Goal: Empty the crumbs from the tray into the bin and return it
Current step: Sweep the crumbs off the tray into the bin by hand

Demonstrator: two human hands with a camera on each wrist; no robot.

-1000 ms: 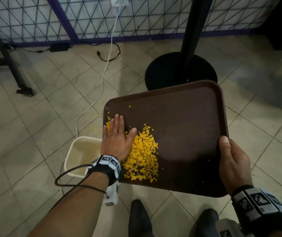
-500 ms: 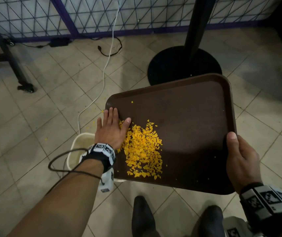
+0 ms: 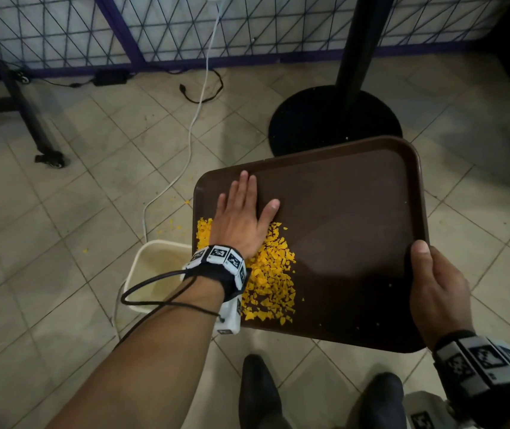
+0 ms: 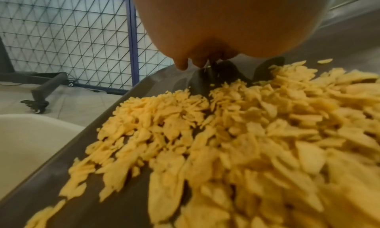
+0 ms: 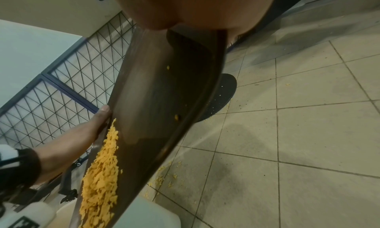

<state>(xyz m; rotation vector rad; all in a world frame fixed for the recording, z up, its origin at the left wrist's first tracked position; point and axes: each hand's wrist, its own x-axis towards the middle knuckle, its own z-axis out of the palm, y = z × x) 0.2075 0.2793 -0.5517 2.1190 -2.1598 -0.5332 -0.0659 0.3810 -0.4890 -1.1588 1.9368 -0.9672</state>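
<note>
A dark brown tray [image 3: 349, 218] is held tilted above the floor, its left edge over a cream bin [image 3: 151, 270]. My right hand [image 3: 433, 286] grips the tray's right rim, thumb on top. My left hand [image 3: 244, 212] lies flat with straight fingers on the tray's left part, just beyond a heap of yellow crumbs [image 3: 270, 280]. The left wrist view shows the crumbs [image 4: 236, 142] piled along the tray's edge [image 4: 115, 111] beside the bin [image 4: 26, 143]. In the right wrist view the tray [image 5: 164, 91] slants down with crumbs [image 5: 102, 179] at its low side.
A black pole on a round base [image 3: 334, 119] stands beyond the tray. A white cable [image 3: 191, 125] runs down the tiled floor to the bin. Loose crumbs [image 3: 176, 227] lie on the tiles. A wire fence [image 3: 61, 29] and a wheeled black leg [image 3: 40, 128] stand at the back left.
My left hand has slid farther up the tray, away from me, leaving the crumb heap near my wrist. The crumbs have spread toward the tray's left edge.
</note>
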